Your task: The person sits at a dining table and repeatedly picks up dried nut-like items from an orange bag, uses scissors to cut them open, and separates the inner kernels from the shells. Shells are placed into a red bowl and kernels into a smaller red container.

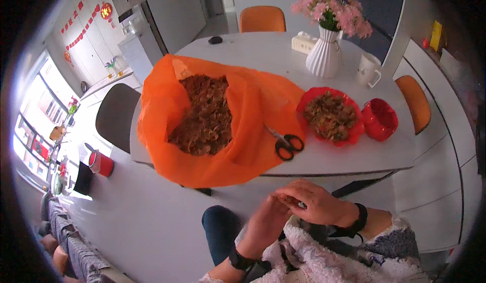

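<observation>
My left hand point(267, 216) and my right hand point(317, 203) meet in front of my body, below the table's near edge. Between their fingers is a small brown dried piece point(287, 199), partly hidden by the right fingers. Beyond them, an orange fabric bag point(250, 119) lies wide-mouthed on the table, filled with many brown dried pieces point(207, 116). Scissors with black handles point(286, 146) rest on the bag's right side. A red scalloped dish point(355, 133) holds a heap of lighter brown pieces point(330, 116). Touching its right side is a red bowl point(383, 125) with dark contents.
On the white table point(250, 42) stand a ribbed white vase point(324, 57) with pink flowers, a tissue box point(303, 43) and a white mug point(368, 68). Orange chairs point(262, 19) and a dark chair point(117, 116) surround it. A red bucket point(101, 163) stands at left.
</observation>
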The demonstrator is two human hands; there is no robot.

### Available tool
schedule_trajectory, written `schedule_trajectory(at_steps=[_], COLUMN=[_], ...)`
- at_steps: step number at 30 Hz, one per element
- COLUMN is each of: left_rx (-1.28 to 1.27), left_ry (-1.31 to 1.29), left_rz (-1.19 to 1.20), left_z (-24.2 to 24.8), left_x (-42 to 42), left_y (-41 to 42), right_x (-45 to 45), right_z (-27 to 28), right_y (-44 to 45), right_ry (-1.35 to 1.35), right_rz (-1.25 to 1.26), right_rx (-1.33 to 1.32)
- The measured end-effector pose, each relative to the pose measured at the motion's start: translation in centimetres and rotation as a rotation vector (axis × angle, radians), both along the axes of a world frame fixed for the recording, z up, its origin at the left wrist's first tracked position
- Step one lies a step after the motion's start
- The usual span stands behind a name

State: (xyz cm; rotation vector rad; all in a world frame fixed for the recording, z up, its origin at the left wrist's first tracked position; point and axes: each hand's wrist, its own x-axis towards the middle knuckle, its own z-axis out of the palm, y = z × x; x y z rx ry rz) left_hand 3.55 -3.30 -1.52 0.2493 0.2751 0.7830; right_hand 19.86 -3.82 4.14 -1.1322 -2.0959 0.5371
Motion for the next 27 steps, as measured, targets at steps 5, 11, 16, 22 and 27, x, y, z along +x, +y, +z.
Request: schedule_trajectory(at_steps=[5, 11, 16, 22, 27], left_rx=[0.093, 0.114, 0.093, -0.026, 0.019], left_ry=[0.178, 0.056, 0.055, 0.025, 0.052], left_rz=[0.07, 0.069, 0.111, 0.098, 0.109], left_z=[-0.8, -1.0, -1.0, -1.7, -2.2], left_x=[-1.2, -2.7, -3.0, -3.4, -3.8], left_y=[-1.0, -1.6, -2.3, -3.3, -3.6], right_x=[-2.0, -2.4, -3.0, -4.1, -4.6], right_z=[-2.5, -2.1, -2.0, -3.2, -3.9], right_y=[-0.9, -1.6, -1.9, -1.9, -2.0], right_ry=[0.09, 0.317, 0.313, 0.31, 0.338], right_rz=[0.022, -0.081, -0.047, -0.021, -0.028], right_rx=[-0.083, -0.192, -0.332, -0.321, -0.288])
